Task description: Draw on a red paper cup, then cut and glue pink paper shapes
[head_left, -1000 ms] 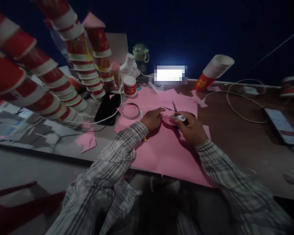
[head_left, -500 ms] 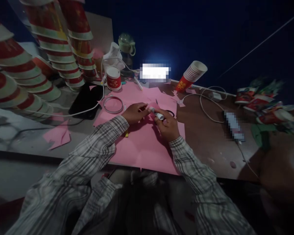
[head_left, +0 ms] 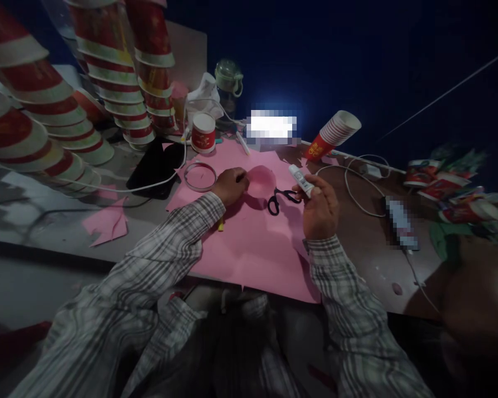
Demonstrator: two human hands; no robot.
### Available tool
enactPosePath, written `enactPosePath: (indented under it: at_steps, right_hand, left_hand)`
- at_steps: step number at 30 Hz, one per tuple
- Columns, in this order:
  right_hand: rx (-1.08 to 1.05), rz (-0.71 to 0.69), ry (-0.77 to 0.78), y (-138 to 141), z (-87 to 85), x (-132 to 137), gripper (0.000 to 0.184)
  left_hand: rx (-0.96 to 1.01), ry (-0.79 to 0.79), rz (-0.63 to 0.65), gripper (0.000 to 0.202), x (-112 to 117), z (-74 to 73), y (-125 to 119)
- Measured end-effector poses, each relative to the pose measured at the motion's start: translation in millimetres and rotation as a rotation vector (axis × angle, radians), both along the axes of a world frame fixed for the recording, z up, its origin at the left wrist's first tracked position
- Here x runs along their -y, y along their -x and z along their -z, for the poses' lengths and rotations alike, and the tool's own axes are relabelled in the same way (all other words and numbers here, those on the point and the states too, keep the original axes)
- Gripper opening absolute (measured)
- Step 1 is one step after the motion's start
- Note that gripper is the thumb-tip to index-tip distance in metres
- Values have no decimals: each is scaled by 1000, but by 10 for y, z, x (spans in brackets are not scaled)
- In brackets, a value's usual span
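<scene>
My left hand point(head_left: 231, 185) is closed, pinching a round piece of pink paper point(head_left: 260, 181) lifted off the large pink sheet point(head_left: 249, 243). My right hand point(head_left: 320, 207) is raised to the right and wrapped round a white glue stick point(head_left: 301, 179) that points up and left. Black-handled scissors point(head_left: 281, 199) lie on the sheet between my hands. A clear ring point(head_left: 200, 177) lies just left of my left hand.
Tall stacks of red-and-white paper cups point(head_left: 108, 72) lean at the left. A black phone point(head_left: 155, 167) with a white cable, a small red jar point(head_left: 203, 133), a tipped cup stack point(head_left: 334, 134), a bright lamp point(head_left: 273, 126), white cables point(head_left: 357, 182) and coloured scraps point(head_left: 460, 188) crowd the table.
My right hand has lifted the glue stick away to the right, uncovering the scissors. My left hand has raised the round pink piece off the sheet.
</scene>
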State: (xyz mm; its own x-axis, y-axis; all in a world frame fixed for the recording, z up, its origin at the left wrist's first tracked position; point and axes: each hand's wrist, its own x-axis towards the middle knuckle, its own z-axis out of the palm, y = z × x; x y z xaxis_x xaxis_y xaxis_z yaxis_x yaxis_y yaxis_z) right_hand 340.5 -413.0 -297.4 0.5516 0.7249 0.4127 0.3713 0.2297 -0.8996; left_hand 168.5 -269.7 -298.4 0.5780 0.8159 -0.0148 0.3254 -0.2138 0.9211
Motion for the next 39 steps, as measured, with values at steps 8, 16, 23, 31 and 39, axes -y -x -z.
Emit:
enactPosePath:
  at_steps: [8,16,23,31,39]
  right_hand:
    - [-215,57,48,-19,226,-167,37]
    - [-238,46,195,-235,158,-268,34]
    - [-191,47,245,-270,91,-379,35]
    - [-60,45,295,-194,163,-377,29]
    - [298,58,367,-90,217,-383,30]
  left_hand:
    - [105,117,-38,20,5,-22,-16]
    - [127,146,-24,16,20,-38,-14]
    - [101,-9,-5,19,-1,33,-16]
    - [66,-47,-2,18,33,-26,2]
    - [141,-20,11,17,82,-107,13]
